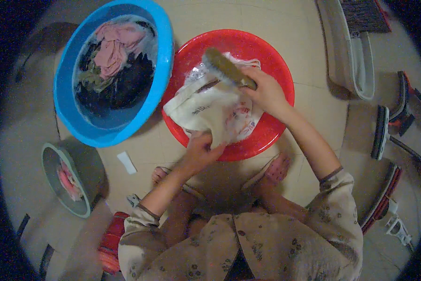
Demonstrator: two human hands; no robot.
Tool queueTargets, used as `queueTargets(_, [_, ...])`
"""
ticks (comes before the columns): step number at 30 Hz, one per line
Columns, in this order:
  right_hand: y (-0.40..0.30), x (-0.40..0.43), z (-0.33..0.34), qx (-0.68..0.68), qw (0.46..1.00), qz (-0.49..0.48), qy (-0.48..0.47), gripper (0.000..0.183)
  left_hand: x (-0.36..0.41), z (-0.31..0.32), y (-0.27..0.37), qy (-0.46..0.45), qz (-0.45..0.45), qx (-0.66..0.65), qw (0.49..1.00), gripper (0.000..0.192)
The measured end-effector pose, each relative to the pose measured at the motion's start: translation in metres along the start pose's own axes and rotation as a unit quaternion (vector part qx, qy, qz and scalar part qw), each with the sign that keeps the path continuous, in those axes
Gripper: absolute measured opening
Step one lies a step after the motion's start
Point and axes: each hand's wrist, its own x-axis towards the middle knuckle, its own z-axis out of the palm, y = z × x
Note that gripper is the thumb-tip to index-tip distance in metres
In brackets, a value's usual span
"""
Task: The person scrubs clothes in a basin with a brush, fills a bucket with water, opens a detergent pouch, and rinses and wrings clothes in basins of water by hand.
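Observation:
A red plastic basin (277, 52) stands on the floor before me, with wet white cloth (196, 116) and some suds in it. Part of the cloth bears a red and blue print. My left hand (204, 149) grips the cloth at the basin's near edge. In my right hand (266, 89) is a brown scrubbing brush (222, 66), held by one end. It is tilted over the far part of the cloth and slightly blurred; whether its bristles touch the fabric cannot be told.
Left of the red basin, a blue basin (164, 42) holds pink (110, 56) and dark clothes in soapy water. A grey-green bucket (91, 175) contains pink cloth. A small white object (127, 162) lies nearby. Along the right are a pale bin (336, 52) and several floor-cleaning heads (380, 133).

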Motion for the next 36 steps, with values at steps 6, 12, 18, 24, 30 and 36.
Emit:
queueTargets(6, [0.066,0.016,0.033,0.162,0.981,0.053,-0.090,0.043,-0.004,-0.001,0.004,-0.086,0.000,0.048,0.995,0.035])
queueTargets(12, [0.075,0.007,-0.006,0.240,0.949,0.144,-0.148,0.038,-0.016,-0.011,0.014,-0.016,0.086,0.107,0.990,0.029])
queueTargets(18, [0.064,0.020,-0.026,0.315,0.925,0.157,-0.145,0.030,-0.030,-0.009,0.001,-0.064,0.026,-0.037,0.997,0.025])
queueTargets(24, [0.074,0.006,-0.026,0.304,0.932,0.182,-0.081,0.031,0.008,-0.014,-0.007,-0.134,-0.370,-0.637,0.663,0.072])
queueTargets(30, [0.086,0.007,-0.016,0.288,0.949,0.120,0.042,0.035,0.040,-0.001,0.007,-0.119,-0.431,-0.546,0.708,0.071])
queueTargets(36, [0.060,-0.010,-0.026,0.212,0.938,0.219,0.169,0.044,0.034,0.000,-0.004,0.014,-0.292,-0.559,0.776,0.042])
